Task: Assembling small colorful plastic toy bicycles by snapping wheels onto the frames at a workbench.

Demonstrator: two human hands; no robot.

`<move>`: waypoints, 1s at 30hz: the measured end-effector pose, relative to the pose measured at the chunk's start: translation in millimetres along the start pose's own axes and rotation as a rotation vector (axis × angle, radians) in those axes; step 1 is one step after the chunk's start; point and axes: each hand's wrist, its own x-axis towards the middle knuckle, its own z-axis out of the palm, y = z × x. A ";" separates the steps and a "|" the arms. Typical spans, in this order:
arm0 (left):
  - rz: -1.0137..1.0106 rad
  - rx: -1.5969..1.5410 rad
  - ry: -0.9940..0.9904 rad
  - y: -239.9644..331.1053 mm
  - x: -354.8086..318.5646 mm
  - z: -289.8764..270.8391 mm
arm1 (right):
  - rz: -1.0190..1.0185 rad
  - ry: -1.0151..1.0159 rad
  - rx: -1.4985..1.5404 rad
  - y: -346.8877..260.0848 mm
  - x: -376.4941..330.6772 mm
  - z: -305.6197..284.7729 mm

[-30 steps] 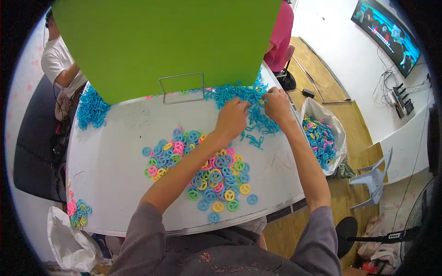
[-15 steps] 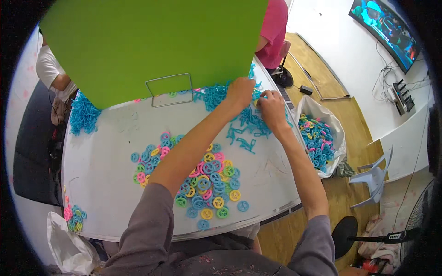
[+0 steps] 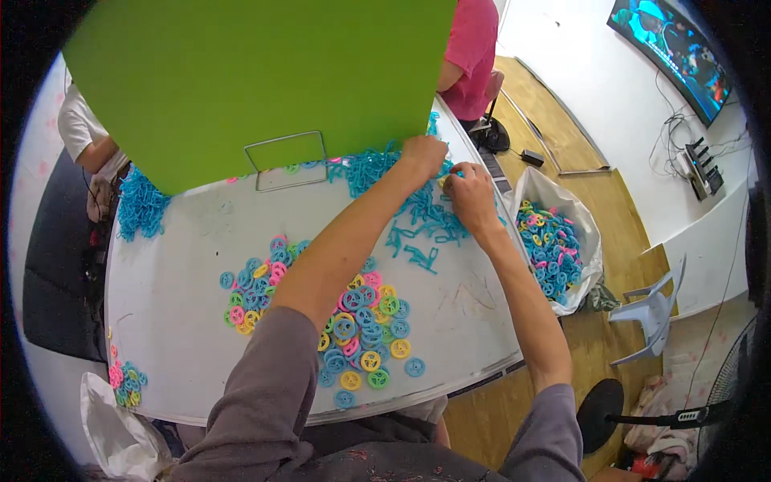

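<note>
Both hands work the blue plastic pieces (image 3: 401,201) — left hand (image 3: 423,153) curled, right hand (image 3: 468,193) seemingly pinching one — grip unclear.

My white worktop (image 3: 185,321) carries a spread of coloured plastic rings (image 3: 353,313), a heap of blue plastic pieces (image 3: 401,193) at the far edge, another blue heap (image 3: 140,205) on the left, and a wire stand (image 3: 285,161).

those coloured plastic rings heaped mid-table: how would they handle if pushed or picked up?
The coloured plastic rings lie flat in a loose heap, so a push would probably scatter them by sliding, not rolling. They look thin and hollow-centred, likely light and stiff. Picking one off the white table may need an edge pinch, since they sit flush.
</note>
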 end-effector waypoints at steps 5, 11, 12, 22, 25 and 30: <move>0.132 0.033 0.047 2.7 -0.5 -1.9 | 0.280 0.044 0.294 -1.4 -1.6 -5.7; 0.141 -0.004 0.025 1.8 -3.0 -2.0 | 0.422 0.103 0.332 -1.2 1.5 -6.2; 0.145 -0.005 0.026 3.0 -3.9 -4.2 | 0.449 0.102 0.343 -0.2 1.2 -6.8; 0.077 -0.364 0.233 -12.4 -16.7 -44.6 | 0.566 0.160 0.502 -2.7 -4.3 -11.5; 0.058 -0.414 0.346 -27.8 -30.4 -61.7 | 0.566 0.075 0.612 -7.4 -3.9 -20.5; -0.029 -0.467 0.325 -39.3 -55.1 -92.0 | 0.548 0.249 0.865 -14.8 5.5 -36.9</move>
